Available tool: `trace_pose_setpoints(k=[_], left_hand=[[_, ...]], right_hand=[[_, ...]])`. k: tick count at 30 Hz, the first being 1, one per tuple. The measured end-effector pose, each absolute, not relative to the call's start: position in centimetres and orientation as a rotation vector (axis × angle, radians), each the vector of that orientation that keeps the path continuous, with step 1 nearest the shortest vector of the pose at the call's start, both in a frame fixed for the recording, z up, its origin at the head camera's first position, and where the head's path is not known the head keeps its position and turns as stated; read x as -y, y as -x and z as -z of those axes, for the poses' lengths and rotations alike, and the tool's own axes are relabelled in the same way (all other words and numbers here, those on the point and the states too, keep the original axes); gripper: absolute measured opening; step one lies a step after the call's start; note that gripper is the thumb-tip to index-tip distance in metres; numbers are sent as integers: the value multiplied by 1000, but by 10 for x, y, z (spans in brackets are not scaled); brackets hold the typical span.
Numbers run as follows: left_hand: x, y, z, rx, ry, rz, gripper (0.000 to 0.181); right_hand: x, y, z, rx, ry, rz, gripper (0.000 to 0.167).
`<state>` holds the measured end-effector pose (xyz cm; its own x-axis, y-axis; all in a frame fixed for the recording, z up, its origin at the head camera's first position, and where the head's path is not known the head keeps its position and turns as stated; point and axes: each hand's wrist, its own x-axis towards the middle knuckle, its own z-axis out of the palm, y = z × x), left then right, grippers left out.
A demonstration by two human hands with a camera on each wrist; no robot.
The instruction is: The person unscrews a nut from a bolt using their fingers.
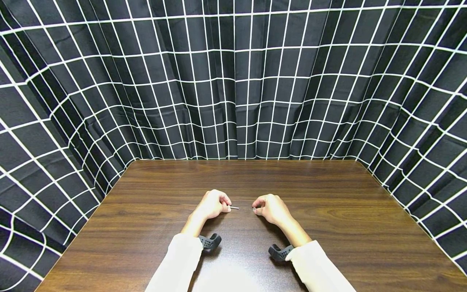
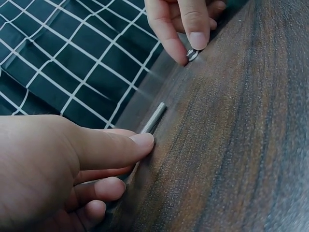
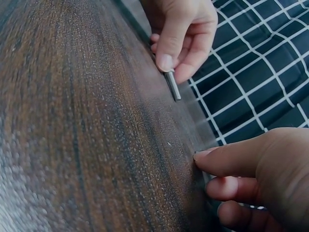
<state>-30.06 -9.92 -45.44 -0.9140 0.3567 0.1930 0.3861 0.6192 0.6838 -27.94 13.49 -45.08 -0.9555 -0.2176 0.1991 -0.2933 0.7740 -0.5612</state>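
Note:
Between thumb and fingertips, my left hand (image 1: pixel 213 204) pinches a slim silvery metal bolt (image 1: pixel 234 208). Its threaded shank (image 2: pixel 155 116) sticks out toward the right hand; the end inside the fingers is mostly hidden. My right hand (image 1: pixel 274 209) pinches a small metal nut (image 2: pixel 192 54) by its edges, with the hole partly showing in the left wrist view. In the right wrist view the thumb and fingers cover nearly all of the nut. Bolt and nut are apart, a short gap between them, both low over the brown wooden table (image 1: pixel 240 182).
Dark grid-patterned curtains (image 1: pixel 237 81) hang behind the table and along both sides. A dark band with a bracket sits on the left wrist (image 1: pixel 211 242) and another on the right wrist (image 1: pixel 280 253). Glare brightens the table's near part.

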Motion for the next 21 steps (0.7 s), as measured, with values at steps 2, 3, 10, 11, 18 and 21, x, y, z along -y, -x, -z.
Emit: trace_pose_setpoints(k=[2, 3, 10, 11, 18, 21], left_hand=[[99, 300, 454, 2795, 644, 1196, 12], [99, 300, 454, 2797, 646, 1196, 12], [101, 302, 455, 2789, 652, 1216, 13], [101, 302, 455, 2788, 651, 1218, 13], [104, 301, 456, 2734, 707, 1218, 14], [105, 301, 456, 2753, 689, 1230, 14]], right_hand=[[-135, 279, 451, 2847, -410, -929, 12], [-135, 279, 451, 2850, -409, -928, 12], [-134, 279, 448, 2853, -414, -922, 14], [-134, 279, 448, 2854, -416, -924, 14], [-133, 280, 449, 2863, -417, -940, 16], [-133, 281, 449, 2859, -424, -954, 19]])
